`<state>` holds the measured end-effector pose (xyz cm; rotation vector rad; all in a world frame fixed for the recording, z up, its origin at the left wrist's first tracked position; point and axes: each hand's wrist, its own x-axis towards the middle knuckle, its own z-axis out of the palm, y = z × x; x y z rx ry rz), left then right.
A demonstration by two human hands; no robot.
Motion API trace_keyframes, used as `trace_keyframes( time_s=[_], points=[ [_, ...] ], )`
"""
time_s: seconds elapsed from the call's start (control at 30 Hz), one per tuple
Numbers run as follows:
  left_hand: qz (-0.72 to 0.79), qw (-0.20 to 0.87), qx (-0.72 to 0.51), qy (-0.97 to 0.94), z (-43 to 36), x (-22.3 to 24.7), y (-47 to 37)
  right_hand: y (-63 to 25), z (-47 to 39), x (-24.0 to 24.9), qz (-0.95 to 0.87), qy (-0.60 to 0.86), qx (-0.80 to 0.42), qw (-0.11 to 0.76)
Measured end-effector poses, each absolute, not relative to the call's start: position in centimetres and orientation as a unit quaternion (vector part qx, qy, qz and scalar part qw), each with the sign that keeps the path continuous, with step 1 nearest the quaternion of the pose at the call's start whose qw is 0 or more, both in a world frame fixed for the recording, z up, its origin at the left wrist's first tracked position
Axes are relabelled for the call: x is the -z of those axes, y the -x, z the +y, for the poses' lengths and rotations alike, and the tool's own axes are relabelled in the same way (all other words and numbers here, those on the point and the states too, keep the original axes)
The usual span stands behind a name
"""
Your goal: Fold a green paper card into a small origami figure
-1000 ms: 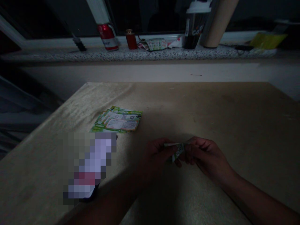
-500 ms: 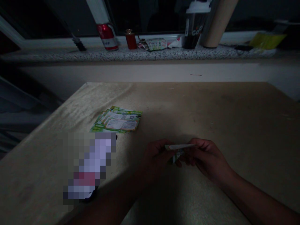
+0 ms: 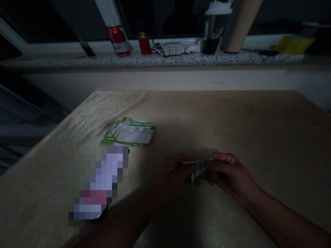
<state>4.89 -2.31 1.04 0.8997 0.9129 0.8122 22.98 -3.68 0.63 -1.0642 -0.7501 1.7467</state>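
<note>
**Folded leaflet (image 3: 199,168) pinched between two hands**

We see the folded leaflet, green, white and dark in print, over the near part of the tabletop (image 3: 232,117). The left hand (image 3: 172,172) takes it from nine o'clock, thumb laid along the near face; the right hand (image 3: 230,172) pinches the other end from three o'clock. So the grip is thumb against fingers on both sides, and we judge that holding both ends steadies something so small and limp.

At ten o'clock from it lies a fanned stack of printed leaflets (image 3: 134,136), probably put there to be within reach without crowding the hands. At nine o'clock a phone-like slab (image 3: 104,182) lies aslant, seemingly parked aside. Farther off, the granite windowsill (image 3: 103,63) carries a red can (image 3: 119,39) at eleven o'clock and a lidded plastic cup (image 3: 213,34) at twelve.

Fingers and shadow cover much of the leaflet, so we cannot count its folds or say whether it touches the tabletop. Pixel blocks blot out the slab's face and its border with the stack. Both forearms run out of view below. A yellow item (image 3: 296,44) at one o'clock is too dim for us to identify.
</note>
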Motion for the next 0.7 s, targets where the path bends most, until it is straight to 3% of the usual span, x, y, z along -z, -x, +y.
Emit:
trace_keyframes(
  time_s=[0.27,0.7],
  points=[
    [0.465,0.648,-0.358,-0.486,-1.9,-0.6,-4.1,-23.2,-3.7,0.0,-0.342,0.416,-0.712,0.449],
    [0.426,0.658,-0.365,-0.503,-1.9,-0.6,-4.2,-23.1,-4.1,0.4,-0.443,0.443,-0.611,0.483]
  ],
)
